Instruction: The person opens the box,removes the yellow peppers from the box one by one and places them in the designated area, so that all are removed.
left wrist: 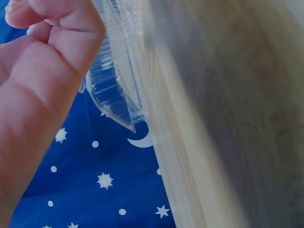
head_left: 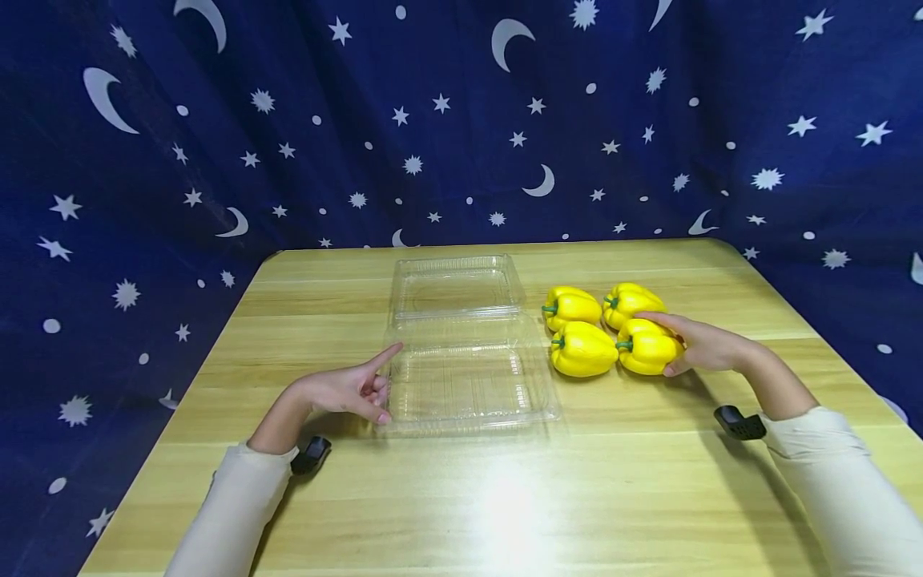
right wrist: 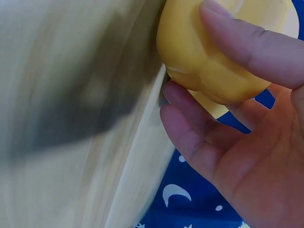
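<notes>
Several yellow bell peppers with green stems sit in a tight cluster on the right half of the table. My right hand (head_left: 710,344) grips the front right bell pepper (head_left: 649,349), thumb on its near side and fingers over its far side. In the right wrist view the thumb lies across that pepper (right wrist: 190,52). A clear plastic clamshell box (head_left: 469,385) lies unfolded, lid half (head_left: 457,260) toward the back. At its left rim is my left hand (head_left: 349,391), index finger stretched out, thumb at the near corner, other fingers bent.
Beside the gripped pepper are a front left pepper (head_left: 582,350), a back left one (head_left: 573,306) and a back right one (head_left: 634,300). The wooden table (head_left: 404,505) ends at a dark blue curtain (head_left: 447,128) with moons and stars.
</notes>
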### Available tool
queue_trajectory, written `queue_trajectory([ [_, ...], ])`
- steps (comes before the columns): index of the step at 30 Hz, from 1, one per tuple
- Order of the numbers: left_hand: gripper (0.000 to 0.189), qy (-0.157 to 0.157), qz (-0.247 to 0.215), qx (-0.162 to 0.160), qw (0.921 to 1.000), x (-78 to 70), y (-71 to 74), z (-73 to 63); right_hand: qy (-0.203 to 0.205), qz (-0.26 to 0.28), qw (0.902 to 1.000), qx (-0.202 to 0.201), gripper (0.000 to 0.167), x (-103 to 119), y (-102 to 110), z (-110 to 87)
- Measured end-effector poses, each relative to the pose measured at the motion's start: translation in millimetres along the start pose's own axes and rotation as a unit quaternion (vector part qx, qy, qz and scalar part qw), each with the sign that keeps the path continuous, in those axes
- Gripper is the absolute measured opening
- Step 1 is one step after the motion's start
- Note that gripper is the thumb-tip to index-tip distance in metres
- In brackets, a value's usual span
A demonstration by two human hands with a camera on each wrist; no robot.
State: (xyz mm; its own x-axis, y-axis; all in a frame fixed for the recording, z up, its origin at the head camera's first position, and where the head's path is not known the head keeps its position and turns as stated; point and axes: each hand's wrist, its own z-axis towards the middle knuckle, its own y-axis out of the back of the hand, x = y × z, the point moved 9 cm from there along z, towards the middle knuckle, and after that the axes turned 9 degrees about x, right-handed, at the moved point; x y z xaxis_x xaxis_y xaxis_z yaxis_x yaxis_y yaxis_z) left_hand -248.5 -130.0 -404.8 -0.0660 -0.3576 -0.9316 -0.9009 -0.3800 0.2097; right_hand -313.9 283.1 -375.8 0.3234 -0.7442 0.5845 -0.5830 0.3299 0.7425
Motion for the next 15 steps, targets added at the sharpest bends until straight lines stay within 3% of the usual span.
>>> queue_trajectory([
  [15, 0.11, -0.005, 0.012, 0.002, 0.9999, -1.3, 0.2, 0.2, -0.014, 0.017, 0.9995, 0.022, 0.091, -8.6, -5.9, 3.3],
])
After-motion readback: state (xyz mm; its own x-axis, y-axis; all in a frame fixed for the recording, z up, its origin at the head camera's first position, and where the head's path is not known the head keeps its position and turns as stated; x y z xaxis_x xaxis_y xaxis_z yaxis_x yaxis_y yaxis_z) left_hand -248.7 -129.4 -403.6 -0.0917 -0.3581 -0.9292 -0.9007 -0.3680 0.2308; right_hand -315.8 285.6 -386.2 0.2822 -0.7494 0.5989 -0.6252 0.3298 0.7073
